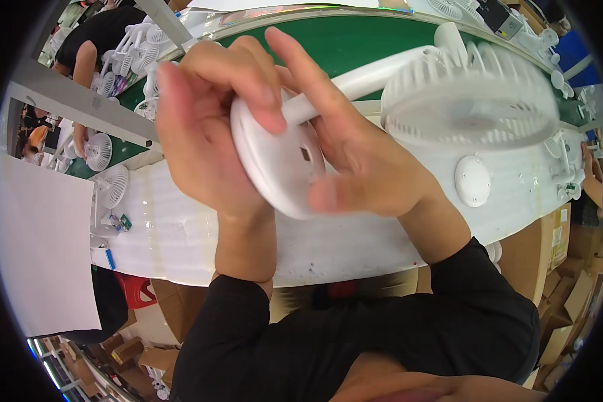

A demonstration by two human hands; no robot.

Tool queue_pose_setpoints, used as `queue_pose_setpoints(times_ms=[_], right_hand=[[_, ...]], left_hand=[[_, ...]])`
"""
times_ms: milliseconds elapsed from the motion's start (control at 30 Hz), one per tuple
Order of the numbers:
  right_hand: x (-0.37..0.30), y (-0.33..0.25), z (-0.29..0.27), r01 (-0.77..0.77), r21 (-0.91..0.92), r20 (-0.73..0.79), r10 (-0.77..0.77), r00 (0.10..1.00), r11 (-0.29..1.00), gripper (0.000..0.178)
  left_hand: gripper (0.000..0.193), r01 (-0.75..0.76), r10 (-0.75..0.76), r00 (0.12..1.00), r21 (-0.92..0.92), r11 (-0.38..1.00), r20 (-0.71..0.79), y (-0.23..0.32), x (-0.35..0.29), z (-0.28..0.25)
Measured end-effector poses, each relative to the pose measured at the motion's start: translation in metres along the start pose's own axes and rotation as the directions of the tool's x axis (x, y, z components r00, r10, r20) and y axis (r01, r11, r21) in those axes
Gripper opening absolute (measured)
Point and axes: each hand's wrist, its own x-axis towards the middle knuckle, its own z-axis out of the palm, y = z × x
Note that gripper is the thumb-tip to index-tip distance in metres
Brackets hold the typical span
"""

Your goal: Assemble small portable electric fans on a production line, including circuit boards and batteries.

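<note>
Holding a white plastic fan (382,70) up in the air over the middle of the white-covered desk (187,234), with the slotted face of its round, flat white base (281,164) turned toward the head camera, probably to keep that side in sight. Cupping the base's left rim in the left hand (211,134), with fingers bent over the upper part near the neck, apparently to bear the weight. Closing in from the opposite rim with the right hand (368,164), half curled around the base, with a long finger reaching across the slim neck, perhaps to steady the outstretched end. Too blurred at the right thumb to tell how firmly pressed.

Jutting out rightward from the neck: a round, ribbed white plastic cage (472,114), smeared by motion and well apart from the hands, seemingly angled away to leave the base accessible.

Below the cage, lying flat toward the desk's near right edge: a smooth white disc with small holes (472,181). Toward the desk's left end: a second white fan (112,184), a small green circuit board (122,222) and, by the near left corner, a short blue cylinder (110,258). Past the far edge: a long green surface (345,40). Beyond the right end: a co-worker's forearm (593,181).
</note>
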Motion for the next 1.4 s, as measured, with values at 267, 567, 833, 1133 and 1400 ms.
queue_pose_setpoints(times_ms=[267,567,833,1133,1400], right_hand=[[0.002,-0.004,-0.015,0.094,-0.086,0.081,-0.087,0.993,0.992,0.111],[0.007,0.010,-0.001,0.380,-0.258,0.139,-0.355,0.924,0.888,0.120],[0.008,0.004,-0.006,0.328,-0.140,0.162,-0.305,0.938,0.934,0.105],[0.008,0.012,0.001,0.333,-0.093,0.136,-0.319,0.938,0.939,0.095],[-0.003,-0.002,0.006,0.253,-0.019,0.140,-0.248,0.959,0.967,0.088]], left_hand=[[0.053,-0.102,0.092,0.994,0.177,0.979,0.063,0.000,-0.002,0.013],[0.055,-0.066,0.073,0.997,-0.198,0.978,0.029,-0.002,0.000,-0.003],[0.061,-0.108,0.123,0.990,0.189,0.976,-0.067,0.007,-0.006,0.009],[0.063,-0.121,0.120,0.993,0.096,0.988,0.018,0.004,0.000,0.003],[0.064,-0.233,0.212,0.970,0.215,0.948,0.117,0.008,-0.005,0.002]])
